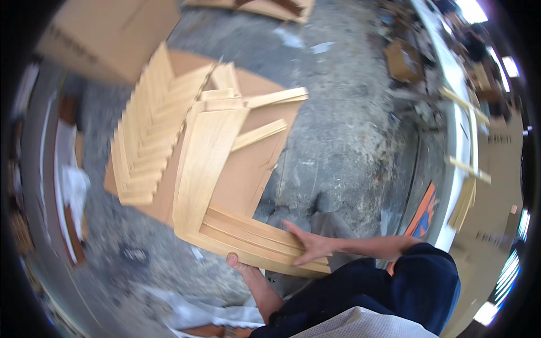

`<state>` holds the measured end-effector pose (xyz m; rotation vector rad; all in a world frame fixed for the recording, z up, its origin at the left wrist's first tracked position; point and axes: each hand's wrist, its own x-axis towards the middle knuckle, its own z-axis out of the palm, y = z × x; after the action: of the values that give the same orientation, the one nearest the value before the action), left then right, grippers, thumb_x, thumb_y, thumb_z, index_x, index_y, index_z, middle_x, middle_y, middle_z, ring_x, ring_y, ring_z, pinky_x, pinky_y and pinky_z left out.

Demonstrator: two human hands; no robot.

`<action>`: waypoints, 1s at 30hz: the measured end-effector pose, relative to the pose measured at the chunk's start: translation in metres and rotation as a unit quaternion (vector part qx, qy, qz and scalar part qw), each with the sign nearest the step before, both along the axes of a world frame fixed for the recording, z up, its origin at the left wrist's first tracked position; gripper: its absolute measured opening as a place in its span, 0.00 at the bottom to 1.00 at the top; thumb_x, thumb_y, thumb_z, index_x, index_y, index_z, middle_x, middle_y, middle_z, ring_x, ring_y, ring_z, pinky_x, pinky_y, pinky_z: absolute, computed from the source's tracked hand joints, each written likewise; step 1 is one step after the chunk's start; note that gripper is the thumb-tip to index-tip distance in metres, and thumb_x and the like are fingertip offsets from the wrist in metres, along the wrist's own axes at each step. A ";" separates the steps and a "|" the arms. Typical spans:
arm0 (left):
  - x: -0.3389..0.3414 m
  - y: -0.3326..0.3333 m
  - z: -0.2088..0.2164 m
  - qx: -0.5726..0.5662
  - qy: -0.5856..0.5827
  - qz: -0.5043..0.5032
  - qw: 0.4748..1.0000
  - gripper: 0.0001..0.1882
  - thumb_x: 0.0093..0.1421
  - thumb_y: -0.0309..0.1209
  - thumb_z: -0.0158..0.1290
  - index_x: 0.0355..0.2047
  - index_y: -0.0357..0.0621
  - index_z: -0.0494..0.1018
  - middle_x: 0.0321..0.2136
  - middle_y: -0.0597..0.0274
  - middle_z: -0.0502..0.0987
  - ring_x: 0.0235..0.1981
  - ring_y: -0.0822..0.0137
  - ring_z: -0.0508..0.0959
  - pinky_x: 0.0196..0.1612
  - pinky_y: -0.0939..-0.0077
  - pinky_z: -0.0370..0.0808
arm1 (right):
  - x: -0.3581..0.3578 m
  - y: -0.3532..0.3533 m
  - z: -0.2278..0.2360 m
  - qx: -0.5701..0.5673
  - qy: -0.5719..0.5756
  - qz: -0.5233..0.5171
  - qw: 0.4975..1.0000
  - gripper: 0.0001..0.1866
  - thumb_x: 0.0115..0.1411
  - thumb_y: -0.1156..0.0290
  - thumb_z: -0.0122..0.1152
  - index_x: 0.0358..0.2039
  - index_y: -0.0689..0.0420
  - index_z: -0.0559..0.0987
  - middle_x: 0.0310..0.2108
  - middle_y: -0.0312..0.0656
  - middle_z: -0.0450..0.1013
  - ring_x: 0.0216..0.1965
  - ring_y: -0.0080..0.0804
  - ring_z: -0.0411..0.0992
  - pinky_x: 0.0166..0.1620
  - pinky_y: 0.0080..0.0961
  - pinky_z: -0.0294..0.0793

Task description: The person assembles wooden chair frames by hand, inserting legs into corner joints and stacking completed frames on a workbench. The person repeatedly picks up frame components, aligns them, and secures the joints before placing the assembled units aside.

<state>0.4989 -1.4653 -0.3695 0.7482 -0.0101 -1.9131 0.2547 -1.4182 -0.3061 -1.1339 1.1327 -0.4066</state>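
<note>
A bundle of pale L-shaped wooden pieces (208, 152) lies at the near side of a cardboard sheet, its short legs reaching toward my body. Under the near edge of those legs, my left hand (246, 268) grips the wood, thumb up against the side and the other fingers hidden beneath. My right hand (313, 246) rests across the top near the leg ends, its thumb and fingers spread apart. Left of the bundle, several more angled wooden pieces (152, 132) stand nested in a zigzag row.
The brown cardboard sheet (248, 183) lies on a grey concrete floor (349, 118), with loose wooden strips (259, 135) on it. A large cardboard box (112, 36) stands at the far left. A small carton (403, 61) and a long white-edged bench (453, 84) are on the right.
</note>
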 end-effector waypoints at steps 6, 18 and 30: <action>-0.122 0.025 0.162 -0.297 -0.322 -0.110 0.892 0.58 0.38 0.52 0.67 0.64 0.36 0.53 0.56 0.47 0.63 0.59 0.52 0.67 0.60 0.58 0.68 | -0.039 -0.046 0.169 -0.202 -0.233 -0.234 0.922 0.55 0.45 0.55 0.74 0.66 0.64 0.53 0.64 0.57 0.56 0.66 0.46 0.54 0.67 0.37 0.55; -0.412 0.271 0.354 -0.829 -0.183 -0.345 0.399 0.65 0.37 0.57 0.66 0.68 0.34 0.50 0.64 0.31 0.52 0.65 0.37 0.56 0.63 0.43 0.57 | -0.227 0.396 0.275 -0.382 -0.267 -0.639 0.611 0.34 0.49 0.63 0.69 0.56 0.63 0.70 0.52 0.45 0.70 0.55 0.35 0.67 0.54 0.31 0.70; -0.590 0.501 0.355 -0.796 0.166 -0.562 0.152 0.61 0.34 0.47 0.67 0.68 0.36 0.53 0.62 0.31 0.56 0.64 0.37 0.60 0.63 0.52 0.62 | -0.242 0.607 0.279 -0.460 -0.210 -0.844 0.178 0.39 0.54 0.58 0.65 0.62 0.61 0.61 0.55 0.47 0.67 0.57 0.38 0.68 0.59 0.38 0.71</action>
<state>-0.0912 -0.9643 -0.0145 -1.6989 -2.4693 -1.5701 0.0132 -0.8109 -0.0276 0.2195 1.0161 -3.2998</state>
